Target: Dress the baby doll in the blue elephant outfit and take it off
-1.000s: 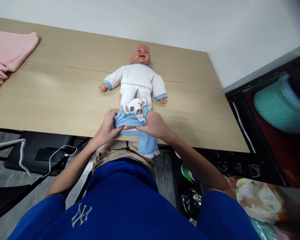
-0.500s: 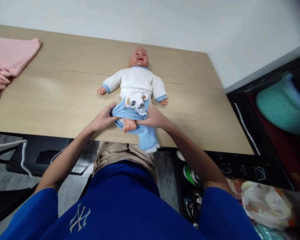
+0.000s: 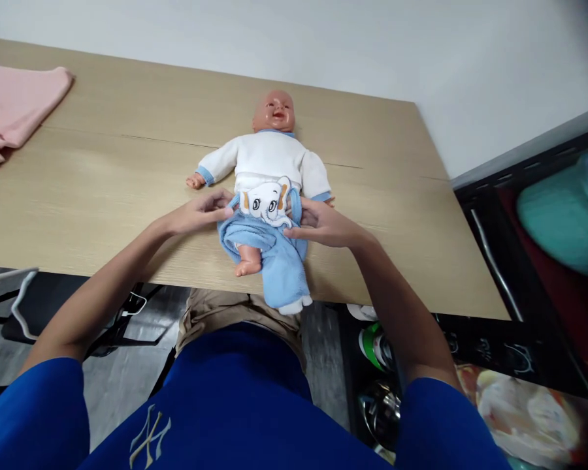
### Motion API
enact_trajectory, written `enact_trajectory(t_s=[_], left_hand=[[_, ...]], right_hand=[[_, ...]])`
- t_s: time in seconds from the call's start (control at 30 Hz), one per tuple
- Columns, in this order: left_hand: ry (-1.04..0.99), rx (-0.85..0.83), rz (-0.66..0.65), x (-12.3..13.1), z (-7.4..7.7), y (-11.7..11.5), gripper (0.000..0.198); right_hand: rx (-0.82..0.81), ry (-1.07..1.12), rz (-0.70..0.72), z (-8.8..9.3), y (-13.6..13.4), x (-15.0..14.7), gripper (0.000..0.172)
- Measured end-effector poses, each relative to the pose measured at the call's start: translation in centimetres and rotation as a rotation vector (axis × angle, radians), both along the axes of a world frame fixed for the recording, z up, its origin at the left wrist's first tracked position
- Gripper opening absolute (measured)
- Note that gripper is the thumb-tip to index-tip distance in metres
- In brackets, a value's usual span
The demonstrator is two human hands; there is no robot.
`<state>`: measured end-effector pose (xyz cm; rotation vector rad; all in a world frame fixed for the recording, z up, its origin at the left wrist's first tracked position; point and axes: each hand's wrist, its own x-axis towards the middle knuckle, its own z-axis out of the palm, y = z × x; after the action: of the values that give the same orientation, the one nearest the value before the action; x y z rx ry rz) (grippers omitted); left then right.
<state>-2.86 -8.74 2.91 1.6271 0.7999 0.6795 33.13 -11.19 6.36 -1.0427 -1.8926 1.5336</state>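
Note:
A baby doll (image 3: 273, 153) in a white top lies on its back on the wooden table, head toward the wall. Blue trousers (image 3: 285, 271) with an elephant face at the waist are on its lower body. One bare foot sticks out; the other leg is covered by the blue cloth, its end over the table edge. My left hand (image 3: 203, 212) pinches the waist edge at the doll's left-of-picture side. On the other side, my right hand (image 3: 318, 222) has its fingers inside the blue waist edge and its thumb on the cloth.
A pink cloth (image 3: 24, 101) lies on the table (image 3: 127, 176) at the far left. To the right stands a black rack (image 3: 490, 326) with a teal container (image 3: 566, 212). Below the table are a green can (image 3: 371, 346), a shiny metal bowl (image 3: 379, 408) and a black chair (image 3: 61, 300).
Both hands have moved up toward the doll's waist, and the trousers' waist is higher. More of the bare lower leg shows. The view has shifted slightly.

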Motion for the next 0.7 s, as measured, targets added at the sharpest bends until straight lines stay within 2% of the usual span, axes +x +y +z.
enact_trajectory(t_s=[0.07, 0.13, 0.23, 0.3, 0.4, 0.47, 0.53, 0.6, 0.7], left_hand=[[0.04, 0.185, 0.112, 0.9, 1.0, 0.3, 0.057], [0.09, 0.346, 0.166, 2.4, 2.2, 0.7, 0.064], [0.155, 0.455, 0.093, 5.5, 4.1, 1.7, 0.072], [0.186, 0.449, -0.013, 7.7, 5.2, 2.6, 0.068], [0.218, 0.344, -0.22, 9.8, 6.5, 3.9, 0.052], [0.232, 0.25, -0.386, 10.4, 6.9, 4.6, 0.043], [0.222, 0.192, -0.5, 10.4, 7.0, 4.9, 0.039], [0.207, 0.175, -0.524, 10.2, 6.7, 5.1, 0.038], [0.216, 0.118, -0.497, 10.1, 6.2, 4.9, 0.037]], right_hand=[[-0.099, 0.043, 0.013, -0.5, -0.1, 1.3, 0.061], [-0.144, 0.025, 0.025, -1.0, -0.3, 2.0, 0.056], [-0.137, 0.013, 0.015, -1.6, -0.8, 2.1, 0.054], [-0.1, 0.068, -0.025, -1.8, -1.3, 1.8, 0.055], [-0.068, 0.168, -0.093, -1.9, -2.2, 1.3, 0.057], [-0.075, 0.182, -0.118, -1.9, -2.8, 1.2, 0.055], [-0.063, 0.153, -0.128, -1.8, -3.0, 1.3, 0.057], [-0.014, 0.055, -0.111, -1.5, -3.1, 1.7, 0.057], [0.116, -0.146, -0.02, -0.7, -2.9, 2.4, 0.048]])
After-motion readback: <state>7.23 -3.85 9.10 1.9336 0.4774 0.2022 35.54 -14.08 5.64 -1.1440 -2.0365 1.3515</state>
